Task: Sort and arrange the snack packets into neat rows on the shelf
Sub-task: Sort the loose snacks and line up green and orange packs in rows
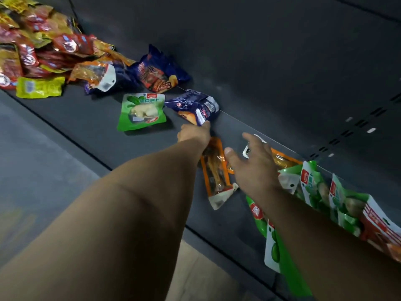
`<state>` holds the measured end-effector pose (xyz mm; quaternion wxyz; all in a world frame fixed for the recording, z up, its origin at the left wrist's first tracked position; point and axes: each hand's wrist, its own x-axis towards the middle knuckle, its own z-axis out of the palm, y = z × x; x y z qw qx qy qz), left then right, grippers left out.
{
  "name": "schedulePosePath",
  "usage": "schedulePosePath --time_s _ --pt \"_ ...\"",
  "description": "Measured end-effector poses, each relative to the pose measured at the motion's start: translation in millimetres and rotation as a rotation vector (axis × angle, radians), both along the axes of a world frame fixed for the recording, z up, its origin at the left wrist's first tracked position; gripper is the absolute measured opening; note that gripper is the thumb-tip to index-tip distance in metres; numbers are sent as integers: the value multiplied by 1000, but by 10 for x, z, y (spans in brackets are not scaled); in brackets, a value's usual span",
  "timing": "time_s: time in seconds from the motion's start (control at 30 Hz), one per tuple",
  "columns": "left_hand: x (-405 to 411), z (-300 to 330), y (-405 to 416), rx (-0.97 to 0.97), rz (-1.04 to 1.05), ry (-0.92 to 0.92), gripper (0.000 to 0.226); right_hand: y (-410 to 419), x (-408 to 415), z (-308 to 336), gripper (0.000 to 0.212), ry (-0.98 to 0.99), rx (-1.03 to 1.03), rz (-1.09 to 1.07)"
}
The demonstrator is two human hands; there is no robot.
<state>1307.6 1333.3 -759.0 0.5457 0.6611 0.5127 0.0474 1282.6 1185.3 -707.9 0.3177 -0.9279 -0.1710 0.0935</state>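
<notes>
A dark blue snack packet [195,106] lies by the back wall of the dark grey shelf [86,120]. My left hand [193,132] reaches to it and pinches its near corner. My right hand [253,166] hovers with fingers spread over an orange packet [282,159] whose white end shows past my fingers. Between my hands an orange drumstick packet [217,172] lies flat. A green packet [142,110] rests just left of the blue one. Another blue packet [160,70] leans further back.
A loose pile of red, yellow and orange packets [32,40] fills the shelf's far left, with a yellow-green packet [40,86] at its front. Several green packets [314,187] and a red-and-white one [377,222] stand under my right forearm. The back panel [282,61] rises behind.
</notes>
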Motion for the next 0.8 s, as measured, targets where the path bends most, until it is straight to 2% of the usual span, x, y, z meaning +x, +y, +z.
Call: schedulePosePath --time_s 0.2,0.33,0.43,0.6,0.8 --pt "319 1 96 -205 183 -126 114 -56 118 -85 58 -10 -1 7" --pt "525 69 215 -437 463 -225 120 -181 164 -142 58 -22 -16 -3" --pt "620 58 312 -524 538 -285 110 -271 208 -183 61 -6 -31 -42" --pt "608 103 221 -515 428 -309 70 -448 270 -133 62 -13 -91 -108" --pt "260 34 -7 -445 477 -363 66 -575 206 -61 62 -24 -70 -116"
